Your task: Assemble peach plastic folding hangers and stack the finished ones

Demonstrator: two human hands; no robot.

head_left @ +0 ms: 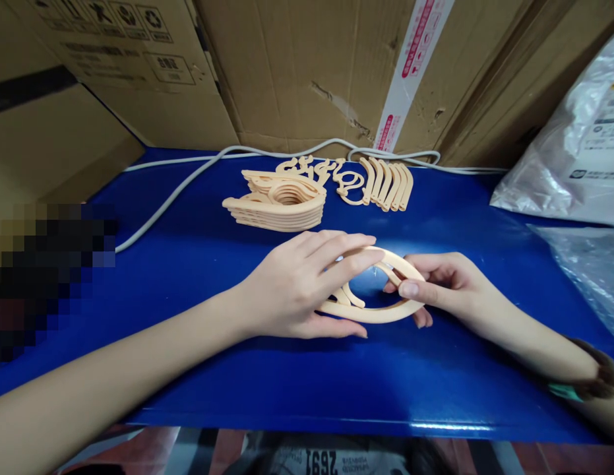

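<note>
A peach-coloured plastic folding hanger (386,315), folded into an oval, is held between my two hands above the blue table. My left hand (299,284) is wrapped over its left part, fingers along the top and thumb below, hiding that end. At the right end, my right hand (445,284) pinches it between thumb and fingers. Beyond my left hand lies a neat stack of matching folded hangers (281,216). Loose peach hook pieces (350,179) and a row of curved hanger arms (388,185) lie further back, to the right of the stack.
A grey cable (175,198) runs along the back of the blue table (227,382). Cardboard boxes (307,79) stand behind it. At the right are a white plastic package (568,152) and a clear bag (588,264). A blurred dark patch (49,284) covers the left side.
</note>
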